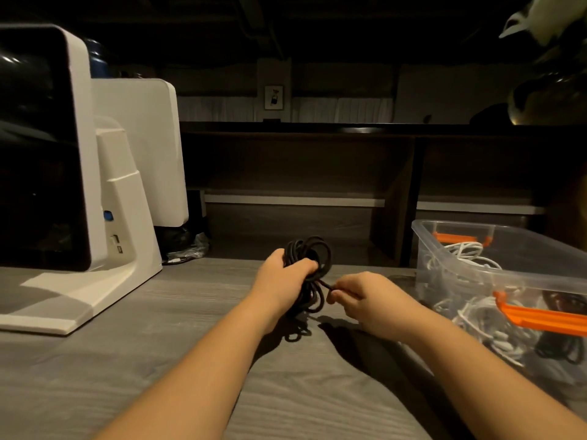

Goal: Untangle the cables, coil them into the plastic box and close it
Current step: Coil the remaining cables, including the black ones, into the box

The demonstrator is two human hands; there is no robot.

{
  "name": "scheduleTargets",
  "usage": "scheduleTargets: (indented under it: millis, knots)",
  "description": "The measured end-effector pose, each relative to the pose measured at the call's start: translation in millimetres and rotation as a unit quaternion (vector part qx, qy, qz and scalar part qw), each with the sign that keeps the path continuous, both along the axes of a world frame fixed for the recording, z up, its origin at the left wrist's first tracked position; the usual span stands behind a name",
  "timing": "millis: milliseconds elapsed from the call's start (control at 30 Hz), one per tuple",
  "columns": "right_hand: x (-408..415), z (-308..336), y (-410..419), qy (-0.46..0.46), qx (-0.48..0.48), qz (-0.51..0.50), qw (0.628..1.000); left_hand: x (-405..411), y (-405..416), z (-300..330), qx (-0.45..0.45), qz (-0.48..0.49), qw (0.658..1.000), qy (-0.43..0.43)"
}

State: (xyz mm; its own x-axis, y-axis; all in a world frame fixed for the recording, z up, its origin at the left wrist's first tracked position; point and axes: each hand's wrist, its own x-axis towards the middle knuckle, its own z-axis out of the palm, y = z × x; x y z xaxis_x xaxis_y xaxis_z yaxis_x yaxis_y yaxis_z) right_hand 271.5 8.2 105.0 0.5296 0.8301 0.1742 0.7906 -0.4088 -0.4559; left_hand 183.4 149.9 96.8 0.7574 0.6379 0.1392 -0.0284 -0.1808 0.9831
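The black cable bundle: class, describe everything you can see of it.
The black cable bundle is thin, matte cord wound into loose, uneven loops. The left hand grips it around the middle, upright above the grey wood-look table; its lowest loops reach the tabletop. The right hand pinches one strand drawn sideways from it.

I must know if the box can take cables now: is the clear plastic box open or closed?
Open. The clear plastic box has no lid on top; its orange latches are unfastened.
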Motion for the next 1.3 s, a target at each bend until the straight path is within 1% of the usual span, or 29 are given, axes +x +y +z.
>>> scheduleTargets:
  millis: [33, 67, 100, 167, 233, 267, 333, 433, 467, 500, 533, 567, 633, 667, 767, 867, 933, 1000, 1100, 1200, 1300]
  knots:
    - [-5, 1, 2, -0.059, -0.011, 0.002, 0.998, 0, 0, 1, 0.029, 0.027, 0.999, 0.004]
    - [-8, 3, 3, -0.1, -0.004, -0.004, 0.995, -1, 0, 1, 0.053, 0.048, 0.997, 0.006]
    - [-12, 5, 2, -0.113, 0.023, -0.007, 0.993, -1, 0, 1, 0.07, 0.062, 0.996, 0.008]
    - [-16, 8, -3, -0.092, 0.089, 0.001, 0.992, 1, -1, 2, 0.089, 0.08, 0.993, 0.02]
    - [-18, 10, -8, -0.078, 0.125, 0.016, 0.989, 1, -2, 4, 0.102, 0.096, 0.989, 0.041]
    - [-18, 10, -10, -0.061, 0.137, 0.027, 0.988, 0, -2, 4, 0.105, 0.099, 0.989, 0.043]
    - [-20, 11, -14, 0.02, 0.168, 0.066, 0.983, -1, -1, 3, 0.104, 0.096, 0.989, 0.037]
    - [-23, 13, -17, 0.157, 0.222, 0.137, 0.953, -5, -1, 4, 0.077, 0.096, 0.992, 0.0]
    - [-24, 14, -18, 0.185, 0.242, 0.155, 0.94, -5, -1, 5, 0.07, 0.099, 0.993, -0.014]
    - [-25, 15, -18, 0.193, 0.261, 0.163, 0.932, -5, -2, 6, 0.065, 0.099, 0.993, -0.026]
    - [-24, 14, -17, 0.175, 0.278, 0.16, 0.931, -5, -4, 7, 0.061, 0.095, 0.993, -0.031]
    - [-24, 14, -15, 0.134, 0.288, 0.149, 0.937, -4, -7, 7, 0.057, 0.087, 0.994, -0.027]
    - [-24, 12, -12, 0.067, 0.286, 0.136, 0.946, -2, -10, 4, 0.052, 0.061, 0.997, -0.01]
    - [-26, 12, -11, 0.065, 0.282, 0.14, 0.947, -1, -11, 3, 0.05, 0.05, 0.997, -0.003]
    - [-32, 9, -4, 0.117, 0.299, 0.144, 0.936, 1, -13, 3, 0.088, 0.049, 0.995, -0.001]
    - [-31, 7, 2, 0.144, 0.36, 0.093, 0.917, 1, -15, 5, 0.108, 0.057, 0.992, -0.019]
    - [-30, 5, 5, 0.132, 0.352, 0.07, 0.924, 2, -16, 5, 0.107, 0.054, 0.993, -0.009]
    - [-29, 2, 6, 0.129, 0.344, 0.046, 0.929, 3, -16, 5, 0.084, 0.048, 0.995, 0.001]
    - [-28, -2, 7, 0.131, 0.358, 0.022, 0.924, 4, -15, 8, 0.014, 0.053, 0.998, 0.008]
    - [-27, -5, 9, 0.073, 0.329, 0.016, 0.941, 3, -16, 10, -0.047, 0.053, 0.996, 0.047]
    - [-24, -5, 10, 0.029, 0.311, -0.017, 0.95, 0, -18, 10, -0.071, 0.007, 0.995, 0.074]
